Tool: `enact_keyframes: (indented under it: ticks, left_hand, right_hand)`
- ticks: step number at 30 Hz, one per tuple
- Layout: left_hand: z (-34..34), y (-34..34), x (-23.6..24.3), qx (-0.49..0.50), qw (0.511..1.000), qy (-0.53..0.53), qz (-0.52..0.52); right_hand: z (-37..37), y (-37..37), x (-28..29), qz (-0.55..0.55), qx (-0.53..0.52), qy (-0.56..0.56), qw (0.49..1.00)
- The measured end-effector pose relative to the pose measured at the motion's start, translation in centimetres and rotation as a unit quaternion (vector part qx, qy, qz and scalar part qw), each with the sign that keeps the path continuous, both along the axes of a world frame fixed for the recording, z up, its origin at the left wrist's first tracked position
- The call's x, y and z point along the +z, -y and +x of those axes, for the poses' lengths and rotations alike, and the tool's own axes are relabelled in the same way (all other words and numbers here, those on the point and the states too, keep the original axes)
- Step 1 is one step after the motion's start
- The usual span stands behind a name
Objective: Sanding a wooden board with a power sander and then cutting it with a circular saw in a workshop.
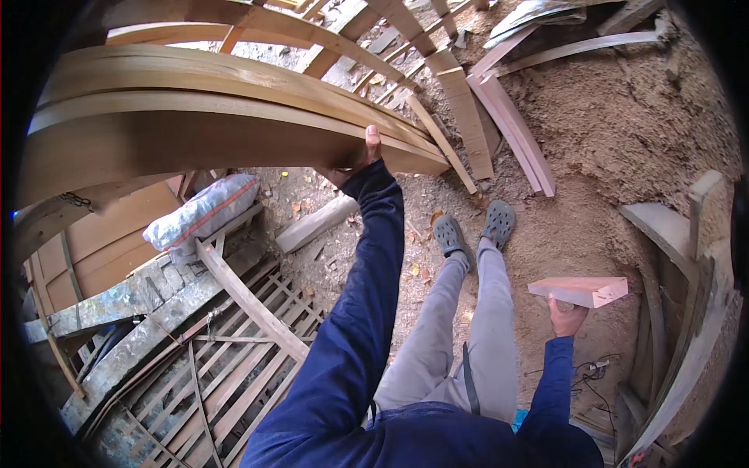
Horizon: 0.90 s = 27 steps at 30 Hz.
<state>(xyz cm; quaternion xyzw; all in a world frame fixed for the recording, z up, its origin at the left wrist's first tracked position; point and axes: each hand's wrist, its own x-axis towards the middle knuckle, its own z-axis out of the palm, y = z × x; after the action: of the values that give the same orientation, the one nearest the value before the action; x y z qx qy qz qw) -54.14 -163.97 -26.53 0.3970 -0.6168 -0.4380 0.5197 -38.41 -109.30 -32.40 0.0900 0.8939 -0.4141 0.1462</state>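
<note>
A stack of long, pale wooden planks (195,113) stretches across the upper left. At its near edge, close to the right end, my left hand (365,156) grips a wooden plank, thumb on top and the other fingers mostly hidden beneath. Lower right, a short block of pinkish wood (579,289) with one cut end facing right is held in my right hand (565,317). The fingers of that hand are partly hidden under the block. The two hands are wide apart, and the block touches none of the planks.
Long pinkish boards (515,132) lean toward the upper right, beside a heap of sawdust (624,132). Curved timber (694,312) stands at the right edge. A slatted wooden frame (234,382) and a white sack (204,210) are at left. A loose timber piece (316,224) lies on the ground.
</note>
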Motion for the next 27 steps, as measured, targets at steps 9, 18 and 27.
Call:
enact_keyframes:
  ticks: [9,18,27]
  left_hand:
    - [11.8,-3.5,4.2,0.014,0.970,0.183,0.158]
    - [23.1,-27.8,15.5,-0.579,0.771,0.141,0.226]
    - [31.2,-44.3,28.3,-0.698,0.616,0.008,0.366]
  right_hand:
    - [-2.8,1.3,11.1,0.089,0.058,-0.093,0.990]
    - [-7.7,2.7,30.2,-0.218,0.191,-0.022,0.957]
    - [7.3,-3.9,43.5,-0.376,0.182,0.003,0.909]
